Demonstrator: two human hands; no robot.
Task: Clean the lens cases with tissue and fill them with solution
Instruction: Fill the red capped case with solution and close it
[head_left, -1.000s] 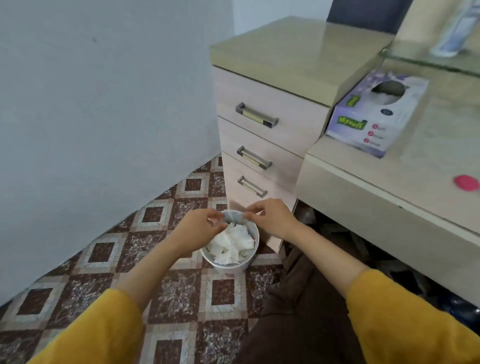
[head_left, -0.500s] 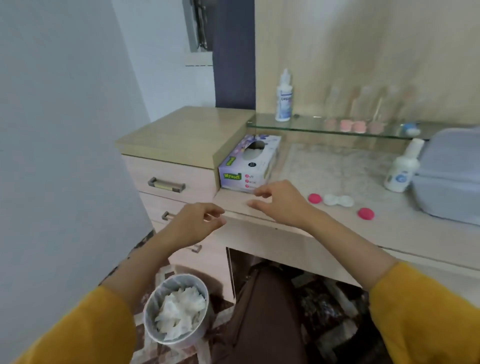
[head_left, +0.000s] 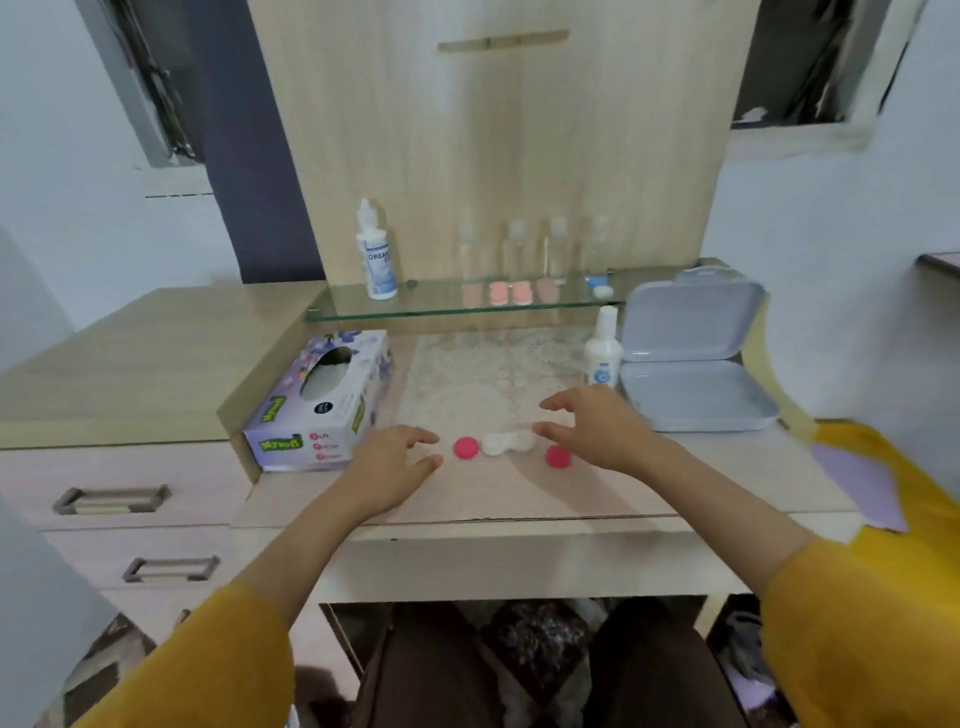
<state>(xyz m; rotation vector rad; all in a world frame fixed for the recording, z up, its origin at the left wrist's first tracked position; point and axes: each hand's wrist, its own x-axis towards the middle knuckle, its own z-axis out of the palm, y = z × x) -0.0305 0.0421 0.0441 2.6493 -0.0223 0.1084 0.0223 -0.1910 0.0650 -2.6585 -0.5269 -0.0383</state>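
A white twin-well lens case (head_left: 506, 443) lies open on the desk, with one pink cap (head_left: 465, 448) to its left and another pink cap (head_left: 558, 457) to its right. My left hand (head_left: 390, 463) hovers just left of the left cap, fingers loosely spread and empty. My right hand (head_left: 597, 426) hangs over the right end of the case, fingers relaxed, holding nothing. A small white solution bottle (head_left: 602, 353) stands behind my right hand. The tissue box (head_left: 322, 400) sits at the desk's left.
A grey hinged box (head_left: 691, 358) lies open at the right. The glass shelf (head_left: 457, 306) carries a taller solution bottle (head_left: 376, 254), several clear bottles and pink lens cases (head_left: 511, 293). Drawers (head_left: 111, 501) stand to the left; yellow cloth (head_left: 893, 467) lies at the right.
The view has swung up from the floor bin full of tissue to the desk. Both hands rose from the bin and now hover beside the lens case.
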